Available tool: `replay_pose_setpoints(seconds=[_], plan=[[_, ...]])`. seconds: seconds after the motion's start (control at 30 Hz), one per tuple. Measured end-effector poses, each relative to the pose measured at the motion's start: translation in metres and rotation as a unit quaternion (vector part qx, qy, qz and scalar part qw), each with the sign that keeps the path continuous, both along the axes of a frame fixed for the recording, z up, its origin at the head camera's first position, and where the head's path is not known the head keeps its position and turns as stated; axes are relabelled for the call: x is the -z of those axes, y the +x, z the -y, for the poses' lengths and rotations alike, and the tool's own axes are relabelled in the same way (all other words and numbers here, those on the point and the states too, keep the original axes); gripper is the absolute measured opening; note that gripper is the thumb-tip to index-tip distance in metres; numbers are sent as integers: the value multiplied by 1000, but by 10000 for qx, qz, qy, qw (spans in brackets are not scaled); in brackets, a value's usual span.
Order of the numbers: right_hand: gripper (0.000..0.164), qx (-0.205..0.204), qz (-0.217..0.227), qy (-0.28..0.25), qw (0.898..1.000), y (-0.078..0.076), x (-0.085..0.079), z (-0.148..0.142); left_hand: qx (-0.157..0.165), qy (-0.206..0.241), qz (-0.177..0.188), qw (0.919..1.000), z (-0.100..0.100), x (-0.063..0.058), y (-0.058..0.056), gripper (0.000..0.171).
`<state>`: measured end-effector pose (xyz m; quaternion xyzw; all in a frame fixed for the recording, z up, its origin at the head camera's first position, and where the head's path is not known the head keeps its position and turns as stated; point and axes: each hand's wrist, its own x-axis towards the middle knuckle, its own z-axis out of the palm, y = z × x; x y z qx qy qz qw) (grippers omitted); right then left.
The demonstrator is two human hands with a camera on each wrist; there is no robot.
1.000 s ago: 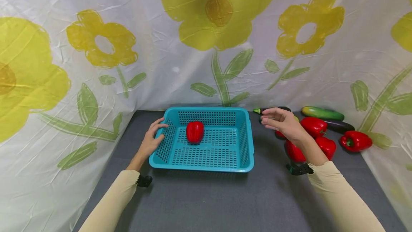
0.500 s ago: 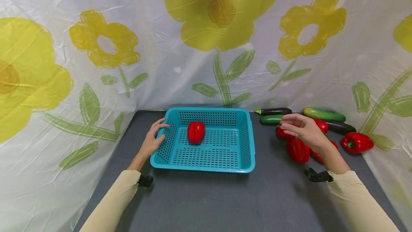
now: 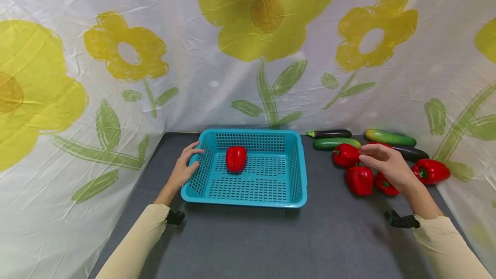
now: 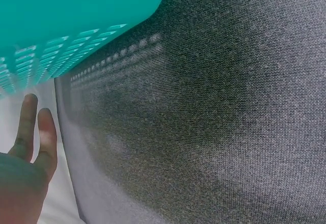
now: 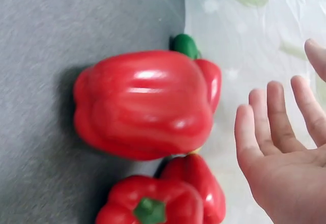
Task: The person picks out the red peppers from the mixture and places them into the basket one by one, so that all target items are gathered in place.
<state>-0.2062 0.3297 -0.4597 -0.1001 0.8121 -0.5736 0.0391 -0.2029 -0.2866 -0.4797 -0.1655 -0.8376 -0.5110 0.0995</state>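
A turquoise plastic basket [image 3: 244, 204] stands on the dark grey cloth, with one red bell pepper [image 3: 236, 159] lying in it. My left hand [image 3: 182, 169] is at the basket's left rim, fingers loosely extended; in the left wrist view two fingers [image 4: 47, 137] show beside the perforated wall. Over a group of red bell peppers on the right hovers my right hand [image 3: 387, 165], holding nothing, its fingers spread apart in the right wrist view. Nearest to it are a pepper at its fingertips [image 3: 345, 155], a front pepper [image 3: 359, 181] and another partly beneath it [image 3: 385, 184].
Behind the peppers lie a green cucumber [image 3: 336, 143], an eggplant [image 3: 329, 134], a yellow-green cucumber [image 3: 390, 137] and a second eggplant [image 3: 410, 153]. A further pepper [image 3: 431, 171] is at the far right. A flower-printed curtain [image 3: 186, 76] hangs at the back and sides.
My right hand has moved right and slightly down, from near the basket's right side to above the peppers, uncovering the green cucumber. The left hand and basket stay in place.
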Motion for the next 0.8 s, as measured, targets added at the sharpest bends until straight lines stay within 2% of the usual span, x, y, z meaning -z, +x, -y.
replay_pose_setpoints(seconds=[0.13,0.23,0.6,0.8], plan=[[51,230,67,526,9983,6,6,-6,17,0,1,10000,0,1,0,35],[56,257,146,553,9980,10,10,-9,3,-37,-28,10000,0,1,-1,36],[67,191,-21,563,9982,22,21,-2,-24,-84,-72,9999,0,2,-1,36],[68,160,-5,489,9987,27,29,1,2,-109,-145,9998,-1,2,-2,36]])
